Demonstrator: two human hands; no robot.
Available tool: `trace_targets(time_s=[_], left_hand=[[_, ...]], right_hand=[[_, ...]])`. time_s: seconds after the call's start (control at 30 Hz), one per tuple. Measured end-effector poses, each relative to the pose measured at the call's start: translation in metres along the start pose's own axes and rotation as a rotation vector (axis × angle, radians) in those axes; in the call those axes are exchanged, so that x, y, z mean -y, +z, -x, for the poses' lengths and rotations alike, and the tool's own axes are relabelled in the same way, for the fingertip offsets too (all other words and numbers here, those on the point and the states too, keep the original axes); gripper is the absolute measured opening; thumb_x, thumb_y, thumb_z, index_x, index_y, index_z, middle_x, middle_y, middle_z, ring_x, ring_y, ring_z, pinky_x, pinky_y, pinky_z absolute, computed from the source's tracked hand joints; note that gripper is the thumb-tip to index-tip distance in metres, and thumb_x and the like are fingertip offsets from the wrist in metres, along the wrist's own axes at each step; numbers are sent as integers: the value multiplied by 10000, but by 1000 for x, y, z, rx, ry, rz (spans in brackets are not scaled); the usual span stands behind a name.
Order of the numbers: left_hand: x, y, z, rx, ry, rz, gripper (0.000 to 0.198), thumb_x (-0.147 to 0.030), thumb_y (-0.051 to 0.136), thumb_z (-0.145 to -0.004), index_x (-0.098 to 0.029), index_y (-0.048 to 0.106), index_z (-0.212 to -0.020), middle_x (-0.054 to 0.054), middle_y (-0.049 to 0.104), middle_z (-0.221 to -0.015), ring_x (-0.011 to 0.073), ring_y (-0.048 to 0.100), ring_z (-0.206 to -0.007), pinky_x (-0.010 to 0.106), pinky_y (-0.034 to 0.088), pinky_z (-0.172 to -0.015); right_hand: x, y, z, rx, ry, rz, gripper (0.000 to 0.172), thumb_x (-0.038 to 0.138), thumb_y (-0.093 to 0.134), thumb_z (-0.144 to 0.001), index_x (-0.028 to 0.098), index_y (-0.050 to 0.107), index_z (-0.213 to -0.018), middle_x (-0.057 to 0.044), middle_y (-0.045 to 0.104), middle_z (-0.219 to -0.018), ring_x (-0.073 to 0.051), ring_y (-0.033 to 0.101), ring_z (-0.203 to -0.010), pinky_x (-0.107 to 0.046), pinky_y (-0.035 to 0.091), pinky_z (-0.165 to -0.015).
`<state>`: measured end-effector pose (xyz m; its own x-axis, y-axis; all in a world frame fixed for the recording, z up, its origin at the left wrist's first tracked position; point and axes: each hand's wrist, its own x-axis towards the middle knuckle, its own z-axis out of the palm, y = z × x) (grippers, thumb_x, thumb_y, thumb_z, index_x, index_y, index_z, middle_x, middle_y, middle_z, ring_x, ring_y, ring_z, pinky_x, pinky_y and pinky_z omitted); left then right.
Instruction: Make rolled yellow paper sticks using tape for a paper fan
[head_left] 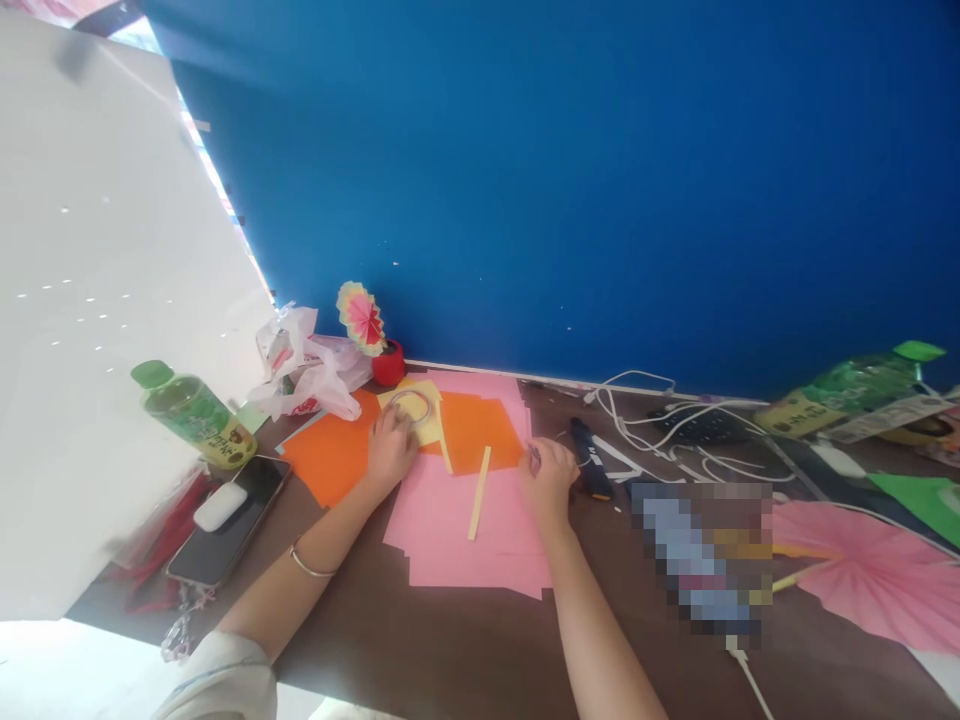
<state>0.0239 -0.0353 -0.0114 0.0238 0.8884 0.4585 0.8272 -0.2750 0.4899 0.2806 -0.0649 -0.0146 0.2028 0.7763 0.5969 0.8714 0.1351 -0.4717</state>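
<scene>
My left hand (pixel 391 447) is closed at the near edge of a thin clear ring, which looks like a roll of tape (pixel 424 396), over yellow paper (pixel 433 428). My right hand (pixel 551 475) has its fingers pinched together at the right edge of the paper pile. Something small and dark shows at its fingertips, too small to name. Between the hands lies an orange sheet (pixel 480 425) on top of pink paper (pixel 465 560). A narrow pale yellow strip (pixel 480 495) rests across the orange and pink. More orange paper (pixel 326 455) extends left, partly beneath my left hand.
A paper flower (pixel 361 318) in a red pot (pixel 388 364) stands by the blue panel. At left are a green bottle (pixel 199 415), a phone (pixel 225 540) and a white case (pixel 220 506). A black-handled tool (pixel 590 460), white cables (pixel 622 430) and a pink paper fan (pixel 877 570) lie right.
</scene>
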Motion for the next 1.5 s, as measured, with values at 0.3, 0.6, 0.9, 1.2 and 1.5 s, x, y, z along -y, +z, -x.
trace_targets(time_s=[0.3,0.6,0.9,1.2,1.5], left_hand=[[-4,0,-2,-121,134,213,121,-204,470,-853,-177,587,-866,97,592,-925,247,505,-1003,432,427,-889],[-26,0,14,64,257,505,167,-239,400,-910,-185,527,-1006,87,595,-993,177,565,-949,338,486,-799],[-32,-5,15,194,506,457,131,-219,464,-887,-193,579,-944,64,635,-874,203,517,-1052,367,455,-891],[-39,-8,14,239,537,457,162,-226,520,-853,-196,581,-1000,62,655,-914,215,522,-1021,397,455,-887],[-39,-7,16,314,470,432,188,-159,456,-868,-188,573,-1012,57,636,-908,169,582,-860,328,487,-777]], right_hand=[[6,-4,-2,47,-104,-162,201,139,446,-782,178,620,-876,-94,625,-912,-249,547,-890,-418,418,-821],[55,0,14,63,-236,-423,316,204,527,-849,218,543,-1164,-100,589,-1077,-216,591,-973,-381,497,-842],[58,-3,11,-140,-329,-363,355,126,536,-832,255,569,-1161,-97,594,-1088,-214,608,-963,-392,535,-815],[52,0,10,-189,-252,-406,245,109,538,-823,222,655,-1005,-71,631,-905,-195,629,-856,-370,549,-761],[54,-1,8,-200,-255,-437,223,115,555,-807,221,660,-973,-66,659,-915,-201,632,-873,-385,535,-800]])
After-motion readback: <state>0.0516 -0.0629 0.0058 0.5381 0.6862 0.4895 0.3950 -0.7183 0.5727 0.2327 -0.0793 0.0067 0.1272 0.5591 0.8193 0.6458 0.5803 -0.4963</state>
